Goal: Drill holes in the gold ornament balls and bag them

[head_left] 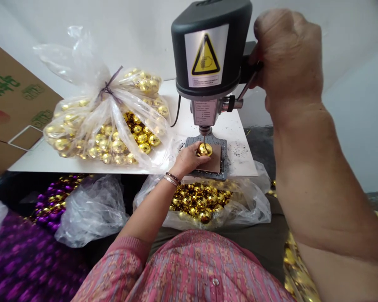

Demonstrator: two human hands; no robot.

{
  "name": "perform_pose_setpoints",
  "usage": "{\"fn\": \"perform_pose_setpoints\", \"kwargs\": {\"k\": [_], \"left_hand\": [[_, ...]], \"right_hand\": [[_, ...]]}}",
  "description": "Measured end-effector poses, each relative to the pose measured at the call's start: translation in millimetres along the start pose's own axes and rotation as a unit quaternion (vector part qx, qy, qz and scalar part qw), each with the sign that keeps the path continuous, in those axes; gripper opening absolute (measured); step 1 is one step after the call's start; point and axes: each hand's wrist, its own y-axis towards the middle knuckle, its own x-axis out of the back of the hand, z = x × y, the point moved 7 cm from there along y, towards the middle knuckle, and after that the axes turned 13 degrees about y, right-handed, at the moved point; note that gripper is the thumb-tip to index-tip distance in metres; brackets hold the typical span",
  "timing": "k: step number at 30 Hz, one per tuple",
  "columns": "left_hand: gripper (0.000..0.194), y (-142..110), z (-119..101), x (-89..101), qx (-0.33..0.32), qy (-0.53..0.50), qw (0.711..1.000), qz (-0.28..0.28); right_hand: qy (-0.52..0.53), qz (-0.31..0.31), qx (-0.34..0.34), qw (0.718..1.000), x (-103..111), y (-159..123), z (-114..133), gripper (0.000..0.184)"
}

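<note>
A gold faceted ball [204,150] rests on a brown board [214,161] on the grey base [222,174] of a small drill press [204,54]. My left hand [189,160] grips the ball from its left side, thumb and fingers curved around it. Directly over the ball stands the thin drill bit [204,137], its tip at or in the top; how deep cannot be made out. Raised at the right, my right hand [291,54] is closed around the press's feed lever [250,86], most of which the fist hides.
A tied clear bag [110,126] of gold balls stands left on the white table [239,155], which has dark shavings around the base. An open bag of gold balls [201,201] lies below the front edge. Purple beads [50,201] and a cardboard box [15,113] are at left.
</note>
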Motion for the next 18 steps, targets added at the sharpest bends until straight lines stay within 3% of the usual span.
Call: {"fn": "perform_pose_setpoints", "kwargs": {"k": [4,10,18], "left_hand": [[0.066,1,3,-2.5,-0.004,-0.014,1.000,-0.012],[0.073,1,5,-5.1,0.008,-0.025,1.000,-0.008],[0.065,0,4,-6.2,-0.010,-0.033,0.999,-0.005]], "right_hand": [[-0.016,-0.028,0.045,0.998,9,-40,12,0.035],[-0.096,0.005,0.132,0.987,19,-105,9,0.018],[-0.130,-0.016,0.151,0.980,21,-121,-10,0.017]]}}
